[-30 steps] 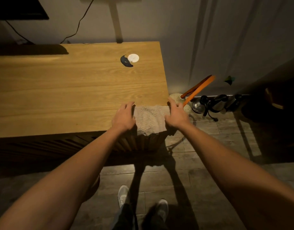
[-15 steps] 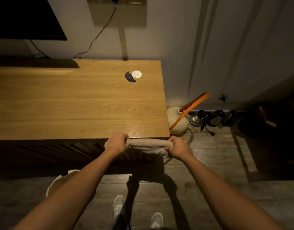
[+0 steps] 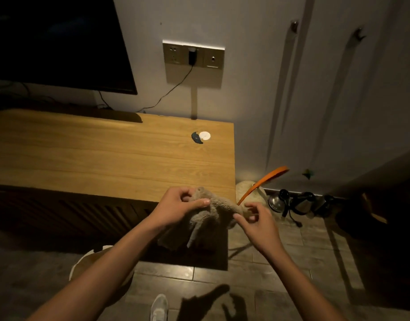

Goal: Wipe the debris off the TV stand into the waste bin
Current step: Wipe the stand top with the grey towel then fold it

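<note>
In front of the wall: TV stand [image 3: 106, 158], wooden top, bare but for a dark scrap [image 3: 196, 137] touching a white disc [image 3: 205, 136] near the far right corner. Waste bin [image 3: 83, 262], on the floor below the left forearm, mostly hidden. Cloth [image 3: 206, 218], bunched, off the front edge. Left hand [image 3: 178, 207] pinches it shut; right hand [image 3: 257, 222] fingers curled on its corner. Step judged: regripping the cloth. Next: reach for the far debris.
</note>
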Action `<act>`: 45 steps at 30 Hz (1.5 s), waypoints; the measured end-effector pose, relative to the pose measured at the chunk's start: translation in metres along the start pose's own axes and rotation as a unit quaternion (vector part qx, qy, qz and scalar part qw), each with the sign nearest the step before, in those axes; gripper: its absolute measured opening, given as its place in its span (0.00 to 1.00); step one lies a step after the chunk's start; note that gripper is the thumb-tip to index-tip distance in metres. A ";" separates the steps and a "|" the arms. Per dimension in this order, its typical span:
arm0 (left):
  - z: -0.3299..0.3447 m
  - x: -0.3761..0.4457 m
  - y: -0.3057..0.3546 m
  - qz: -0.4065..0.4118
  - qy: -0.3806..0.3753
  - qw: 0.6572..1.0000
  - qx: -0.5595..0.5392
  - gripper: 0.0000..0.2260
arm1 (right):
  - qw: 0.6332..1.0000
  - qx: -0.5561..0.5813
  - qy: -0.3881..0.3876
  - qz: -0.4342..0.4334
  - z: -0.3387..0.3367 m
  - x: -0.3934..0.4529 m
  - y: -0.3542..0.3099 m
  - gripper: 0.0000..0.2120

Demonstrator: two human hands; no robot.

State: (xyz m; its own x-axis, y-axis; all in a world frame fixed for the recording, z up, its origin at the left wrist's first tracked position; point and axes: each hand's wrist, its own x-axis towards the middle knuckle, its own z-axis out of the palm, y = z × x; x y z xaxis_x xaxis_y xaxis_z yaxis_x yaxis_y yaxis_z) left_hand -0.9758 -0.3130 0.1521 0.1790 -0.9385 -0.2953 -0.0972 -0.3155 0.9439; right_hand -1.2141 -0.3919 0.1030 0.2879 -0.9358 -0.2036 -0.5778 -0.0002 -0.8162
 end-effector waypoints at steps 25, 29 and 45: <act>-0.141 -0.059 0.042 0.125 -0.071 0.955 0.260 0.22 | 0.873 -0.249 -0.168 -0.384 -0.025 0.036 -0.184 0.21; -0.178 -0.043 0.031 0.041 -0.118 0.927 0.353 0.14 | 0.849 -0.238 -0.192 -0.432 -0.018 0.043 -0.224 0.24; -0.273 -0.047 0.006 0.064 0.074 0.995 -0.028 0.21 | 0.921 -0.085 -0.271 -0.265 -0.068 0.105 -0.203 0.16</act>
State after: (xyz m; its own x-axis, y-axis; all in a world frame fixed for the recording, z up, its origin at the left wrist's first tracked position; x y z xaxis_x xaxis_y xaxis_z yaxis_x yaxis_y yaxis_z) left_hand -0.7176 -0.2326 0.2124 0.3119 -0.9382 -0.1502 -0.0749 -0.1818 0.9805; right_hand -1.1183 -0.5142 0.2841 0.8768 -0.4744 -0.0791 -0.3448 -0.5054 -0.7910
